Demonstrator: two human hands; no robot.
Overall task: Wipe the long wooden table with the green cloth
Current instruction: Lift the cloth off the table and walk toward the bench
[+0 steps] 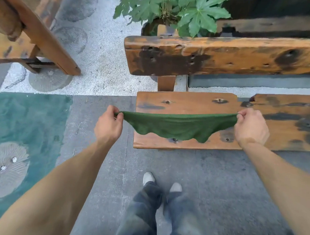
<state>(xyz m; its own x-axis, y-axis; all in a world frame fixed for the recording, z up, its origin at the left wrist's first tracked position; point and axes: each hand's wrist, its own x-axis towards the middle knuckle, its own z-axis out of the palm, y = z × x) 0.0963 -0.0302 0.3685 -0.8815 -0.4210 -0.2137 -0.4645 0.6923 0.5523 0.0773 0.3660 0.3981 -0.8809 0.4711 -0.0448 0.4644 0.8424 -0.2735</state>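
The green cloth (pixel 177 126) hangs stretched between two bare hands, its top edge pulled nearly taut and its lower edge sagging in loose scallops. The left hand (pixel 109 125) pinches one corner between thumb and curled fingers, out over the grey paved floor (pixel 99 150) just beyond the end of the wood. The right hand (pixel 250 127) pinches the opposite corner the same way, above the long wooden table (pixel 188 103) — a weathered orange-brown plank with dark stains and knot holes, running off the right edge of the view. Most of the cloth hangs in front of the table's near end; whether its lower edge touches the wood cannot be told.

Beyond the table stands a second, thicker wooden plank (pixel 229 54), raised on a post and blackened near its left end, and behind that a leafy green plant (pixel 177 9) in a dark pot. At the upper left sits another piece of wooden furniture (pixel 33 31) on pale gravelled ground. A teal-painted patch (pixel 29 118) with a round grey ribbed disc (pixel 2 168) lies at the left. Below, the person's dark trousers (pixel 150 215) and pale shoes (pixel 148 178) stand on the floor — near the table's end.
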